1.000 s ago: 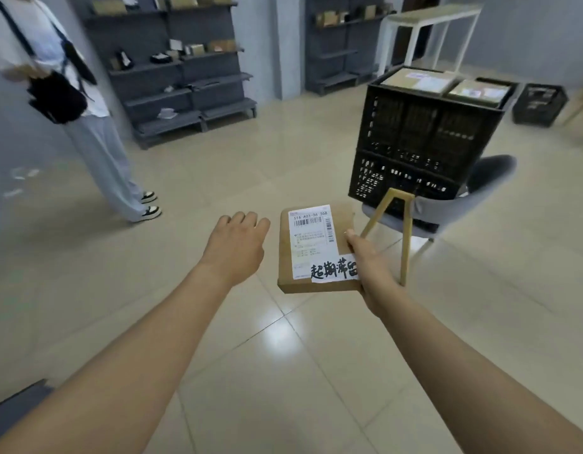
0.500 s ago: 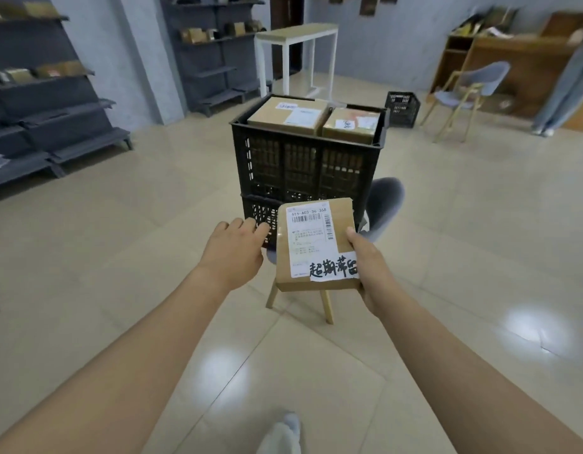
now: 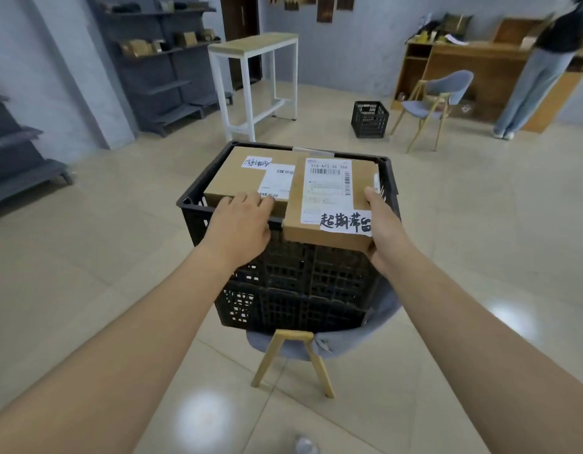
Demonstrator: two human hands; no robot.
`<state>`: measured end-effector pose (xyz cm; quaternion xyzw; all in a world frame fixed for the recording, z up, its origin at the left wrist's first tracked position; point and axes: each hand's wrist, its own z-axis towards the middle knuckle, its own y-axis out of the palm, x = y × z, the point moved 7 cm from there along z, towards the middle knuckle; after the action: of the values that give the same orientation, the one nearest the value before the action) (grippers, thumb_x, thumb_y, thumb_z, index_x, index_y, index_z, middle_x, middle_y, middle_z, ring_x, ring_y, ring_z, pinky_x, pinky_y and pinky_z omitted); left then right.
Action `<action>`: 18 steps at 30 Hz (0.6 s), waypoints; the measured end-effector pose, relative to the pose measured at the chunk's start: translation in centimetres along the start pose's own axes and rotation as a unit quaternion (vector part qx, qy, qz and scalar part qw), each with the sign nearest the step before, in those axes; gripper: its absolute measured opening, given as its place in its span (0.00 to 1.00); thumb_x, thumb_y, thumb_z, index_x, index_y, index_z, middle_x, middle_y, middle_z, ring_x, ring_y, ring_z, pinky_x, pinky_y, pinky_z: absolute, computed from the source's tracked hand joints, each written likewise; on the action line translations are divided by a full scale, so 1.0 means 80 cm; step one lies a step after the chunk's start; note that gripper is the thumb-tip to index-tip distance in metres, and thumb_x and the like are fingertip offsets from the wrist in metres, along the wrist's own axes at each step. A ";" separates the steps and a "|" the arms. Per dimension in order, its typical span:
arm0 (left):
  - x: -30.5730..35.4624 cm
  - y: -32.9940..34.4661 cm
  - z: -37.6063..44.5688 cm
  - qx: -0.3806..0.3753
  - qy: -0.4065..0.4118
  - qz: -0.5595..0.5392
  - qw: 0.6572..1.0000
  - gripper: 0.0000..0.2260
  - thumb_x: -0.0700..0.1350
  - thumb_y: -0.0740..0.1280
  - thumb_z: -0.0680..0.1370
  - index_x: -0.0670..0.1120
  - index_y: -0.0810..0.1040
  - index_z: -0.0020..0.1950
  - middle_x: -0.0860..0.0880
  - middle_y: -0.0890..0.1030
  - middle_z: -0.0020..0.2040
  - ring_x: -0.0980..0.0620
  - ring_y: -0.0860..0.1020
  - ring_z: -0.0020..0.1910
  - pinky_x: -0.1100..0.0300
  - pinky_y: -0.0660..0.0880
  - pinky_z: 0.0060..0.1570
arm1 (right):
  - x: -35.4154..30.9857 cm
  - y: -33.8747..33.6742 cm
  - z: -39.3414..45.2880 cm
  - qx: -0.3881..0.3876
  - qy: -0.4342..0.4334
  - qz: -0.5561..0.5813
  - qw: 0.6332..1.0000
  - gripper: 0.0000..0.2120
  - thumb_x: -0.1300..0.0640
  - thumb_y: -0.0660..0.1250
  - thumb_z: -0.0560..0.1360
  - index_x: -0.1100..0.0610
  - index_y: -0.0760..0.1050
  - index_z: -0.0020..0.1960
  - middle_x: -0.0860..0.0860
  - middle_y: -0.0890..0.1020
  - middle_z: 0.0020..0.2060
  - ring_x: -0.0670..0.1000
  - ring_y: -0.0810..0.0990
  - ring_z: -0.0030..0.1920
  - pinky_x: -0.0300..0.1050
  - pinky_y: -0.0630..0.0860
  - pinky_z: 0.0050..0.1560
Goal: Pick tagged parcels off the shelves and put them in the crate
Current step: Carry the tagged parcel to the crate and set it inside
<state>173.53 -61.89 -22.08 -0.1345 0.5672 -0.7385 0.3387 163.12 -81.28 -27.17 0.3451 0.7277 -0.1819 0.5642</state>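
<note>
Brown tagged parcel (image 3: 329, 204) with white barcode label, gripped by right hand (image 3: 383, 231), left hand (image 3: 242, 221) relaxed over black crate (image 3: 198, 211)

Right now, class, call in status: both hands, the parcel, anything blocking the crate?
Right hand grips tagged parcel over black crate. Left hand rests on boxed parcel inside. Crate nearly full.

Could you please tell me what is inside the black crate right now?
The crate is filled to its rim; one labelled parcel lies on top. The held parcel and both hands cover the rest, hiding anything beneath.
</note>
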 end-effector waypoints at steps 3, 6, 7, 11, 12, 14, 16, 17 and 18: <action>-0.015 0.027 0.071 0.001 0.013 0.010 1.000 0.16 0.46 0.61 0.78 0.46 0.70 0.65 0.45 0.77 0.56 0.43 0.75 0.55 0.50 0.72 0.53 | -0.028 0.005 0.085 0.019 -0.007 0.005 1.000 0.22 0.42 0.59 0.80 0.53 0.71 0.68 0.54 0.85 0.54 0.55 0.85 0.50 0.54 0.82 0.53; -0.027 0.053 0.132 0.001 0.018 0.016 1.000 0.17 0.45 0.60 0.78 0.46 0.69 0.68 0.45 0.77 0.58 0.44 0.75 0.57 0.50 0.71 0.55 | -0.039 0.006 0.162 0.032 -0.001 -0.007 0.999 0.24 0.41 0.59 0.80 0.53 0.70 0.70 0.54 0.84 0.56 0.56 0.85 0.52 0.49 0.82 0.45; -0.029 0.063 0.151 -0.007 0.021 0.022 1.000 0.17 0.45 0.60 0.79 0.46 0.68 0.68 0.45 0.77 0.59 0.43 0.74 0.58 0.50 0.71 0.56 | -0.039 0.006 0.181 0.036 0.002 -0.021 0.999 0.26 0.40 0.59 0.79 0.53 0.69 0.71 0.54 0.83 0.58 0.56 0.84 0.53 0.47 0.81 0.43; -0.033 0.096 0.211 -0.018 0.028 0.016 0.999 0.18 0.43 0.59 0.79 0.46 0.68 0.69 0.45 0.75 0.62 0.44 0.73 0.60 0.50 0.70 0.57 | -0.036 0.006 0.235 0.039 0.020 -0.106 0.993 0.31 0.35 0.58 0.73 0.53 0.74 0.68 0.54 0.84 0.56 0.58 0.82 0.55 0.56 0.77 0.60; -0.032 0.103 0.221 -0.021 0.030 0.010 0.999 0.18 0.43 0.59 0.79 0.46 0.68 0.69 0.45 0.75 0.62 0.44 0.73 0.60 0.50 0.70 0.58 | -0.033 0.001 0.247 0.052 0.032 -0.135 0.989 0.35 0.33 0.58 0.69 0.55 0.75 0.66 0.55 0.83 0.57 0.59 0.81 0.56 0.58 0.75 0.62; -0.026 0.117 0.237 -0.036 0.040 -0.001 0.999 0.19 0.42 0.60 0.78 0.46 0.68 0.69 0.44 0.75 0.62 0.43 0.73 0.61 0.49 0.69 0.59 | -0.036 -0.008 0.262 0.084 0.027 -0.202 0.975 0.35 0.33 0.56 0.68 0.57 0.76 0.62 0.56 0.83 0.56 0.60 0.81 0.54 0.54 0.77 0.57; -0.021 0.128 0.249 -0.040 0.052 -0.008 0.998 0.19 0.42 0.60 0.78 0.45 0.68 0.70 0.44 0.74 0.63 0.43 0.73 0.61 0.49 0.70 0.59 | -0.045 -0.018 0.267 0.125 -0.002 -0.269 0.955 0.30 0.38 0.55 0.73 0.59 0.75 0.63 0.57 0.81 0.59 0.61 0.79 0.56 0.51 0.76 0.53; -0.021 0.132 0.253 -0.040 0.055 -0.015 0.998 0.19 0.41 0.60 0.78 0.45 0.68 0.70 0.44 0.75 0.63 0.43 0.72 0.61 0.49 0.70 0.59 | -0.051 -0.021 0.263 0.144 -0.021 -0.308 0.940 0.30 0.40 0.56 0.74 0.59 0.73 0.67 0.58 0.78 0.62 0.62 0.78 0.59 0.51 0.74 0.56; -0.022 0.134 0.255 -0.040 0.055 -0.021 0.997 0.19 0.41 0.60 0.78 0.45 0.68 0.69 0.44 0.75 0.63 0.43 0.72 0.61 0.49 0.70 0.59 | -0.059 -0.021 0.258 0.159 -0.048 -0.351 0.922 0.30 0.42 0.56 0.75 0.58 0.70 0.71 0.59 0.75 0.65 0.63 0.75 0.62 0.52 0.73 0.59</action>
<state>190.46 -77.34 -25.18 -0.1191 0.6115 -0.7283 0.2855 176.89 -97.34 -29.05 0.1440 0.7358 -0.4980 0.4358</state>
